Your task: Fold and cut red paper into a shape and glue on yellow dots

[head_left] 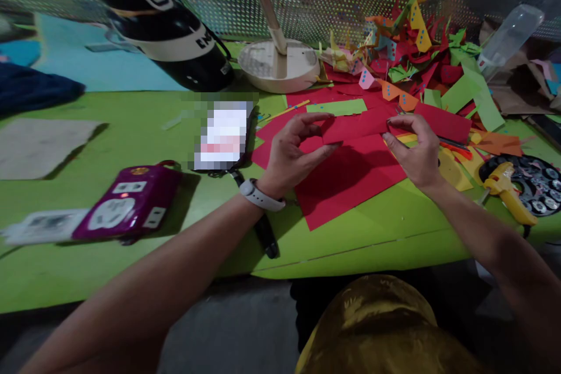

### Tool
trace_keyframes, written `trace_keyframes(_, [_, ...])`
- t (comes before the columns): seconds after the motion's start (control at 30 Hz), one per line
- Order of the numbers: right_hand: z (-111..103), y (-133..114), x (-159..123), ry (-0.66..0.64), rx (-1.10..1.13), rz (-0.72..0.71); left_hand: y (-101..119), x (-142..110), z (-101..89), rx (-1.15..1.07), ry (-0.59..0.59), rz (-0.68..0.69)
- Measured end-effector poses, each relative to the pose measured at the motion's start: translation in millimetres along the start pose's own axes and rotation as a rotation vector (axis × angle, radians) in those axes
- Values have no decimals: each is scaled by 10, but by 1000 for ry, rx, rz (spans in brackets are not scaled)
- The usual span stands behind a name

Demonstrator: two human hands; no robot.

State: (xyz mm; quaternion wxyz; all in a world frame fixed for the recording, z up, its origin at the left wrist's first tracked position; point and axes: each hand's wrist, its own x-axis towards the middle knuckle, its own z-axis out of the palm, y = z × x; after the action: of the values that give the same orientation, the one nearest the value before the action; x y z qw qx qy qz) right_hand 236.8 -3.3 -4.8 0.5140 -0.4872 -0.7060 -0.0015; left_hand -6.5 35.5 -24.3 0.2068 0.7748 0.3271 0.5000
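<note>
My left hand (295,152) pinches the left end of a red paper strip (357,127) between thumb and fingers. At the strip's other end, my right hand (414,149) grips it with thumb and index finger. The strip is held raised above a larger sheet of red paper (346,181) that lies on the green table. Yellow paper (453,169) shows beside my right hand. A light green paper strip (337,107) lies just behind the held piece.
Left stand a phone (223,134) on a black stick (265,234), a purple power box (129,201) and a large bottle (170,35). Behind are a fan base (280,67) and a heap of paper scraps (403,52). A yellow glue gun (508,190) lies right.
</note>
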Motion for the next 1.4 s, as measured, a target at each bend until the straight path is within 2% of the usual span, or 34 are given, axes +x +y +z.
trace_keyframes(0.1, [-5,-60,-17,-2,-92,-125,47,-4,-8,190,31,153])
trace_keyframes(0.2, [-7,-171,-68,-1,-191,-301,209,-35,7,407,56,357])
trace_keyframes(0.33, [-35,-289,-117,-40,-284,-445,432,-102,29,565,-16,481])
trace_keyframes(0.43, [-61,-296,-103,-31,-331,-428,452,-121,10,586,-54,453])
trace_keyframes(0.6, [-60,-265,-64,24,-357,-397,328,-84,-26,526,-106,371])
trace_keyframes(0.8, [-74,-254,-72,32,-339,-390,303,-43,3,465,35,426])
trace_keyframes(0.97, [-103,-251,-71,28,-325,-408,312,-69,14,360,-17,342])
trace_keyframes(1.1, [-142,-264,-59,29,-294,-480,330,-86,21,338,-45,294])
trace_keyframes(1.3, [-251,-298,-39,37,-327,-563,435,-82,2,315,-197,267])
trace_keyframes(1.4, [-283,-314,-26,40,-340,-586,462,-78,-27,283,-130,323])
